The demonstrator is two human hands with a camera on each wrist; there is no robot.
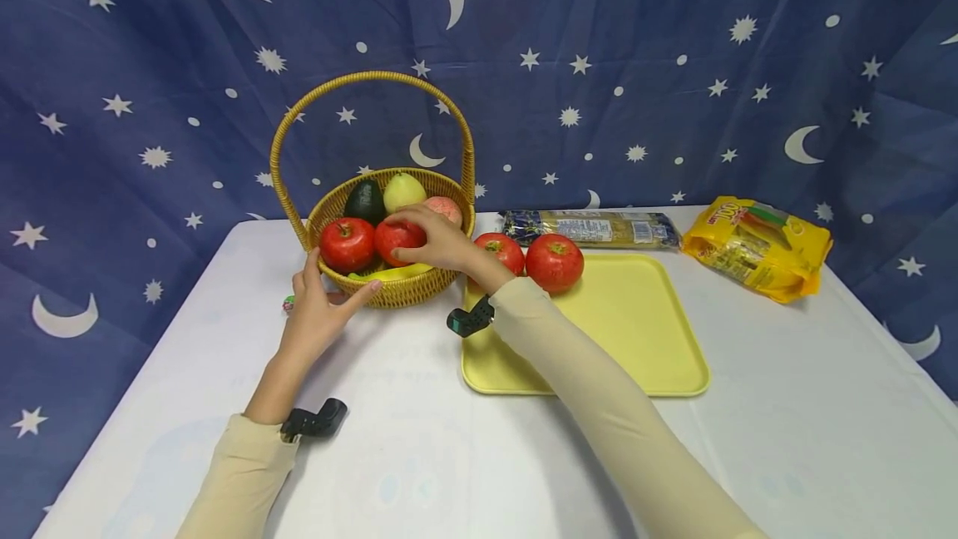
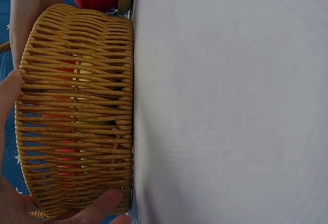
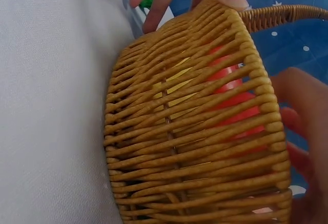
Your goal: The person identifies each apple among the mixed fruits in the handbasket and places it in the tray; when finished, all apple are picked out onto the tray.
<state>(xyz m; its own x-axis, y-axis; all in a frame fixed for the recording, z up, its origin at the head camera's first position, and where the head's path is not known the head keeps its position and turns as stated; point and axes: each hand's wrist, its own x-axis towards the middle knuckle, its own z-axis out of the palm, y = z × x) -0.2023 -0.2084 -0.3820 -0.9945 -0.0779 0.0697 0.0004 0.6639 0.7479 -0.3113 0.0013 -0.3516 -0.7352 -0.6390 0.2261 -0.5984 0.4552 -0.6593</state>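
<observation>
My right hand [image 1: 434,244] reaches into a wicker basket [image 1: 397,296] and holds a red apple [image 1: 399,241], fingers on top and thumb at the near side. My left hand [image 1: 318,314] is spread against the basket's left front, its thumb and index finger touching the rim. Beside the held apple lies another red apple [image 1: 348,244]. A dark green avocado [image 1: 365,202], a pear [image 1: 405,191], a pink peach [image 1: 445,210] and a yellow banana [image 1: 392,274] are also in the basket. The wrist views show the woven side [image 2: 77,116], with the fruit partly hidden behind it.
Two red apples, one on the left [image 1: 500,252] and one on the right [image 1: 555,263], sit on a yellow tray [image 1: 629,339]. Behind it lies a long noodle packet [image 1: 591,228]; a yellow bag [image 1: 756,248] stands farther right. A small green thing [image 1: 288,304] shows left of the basket.
</observation>
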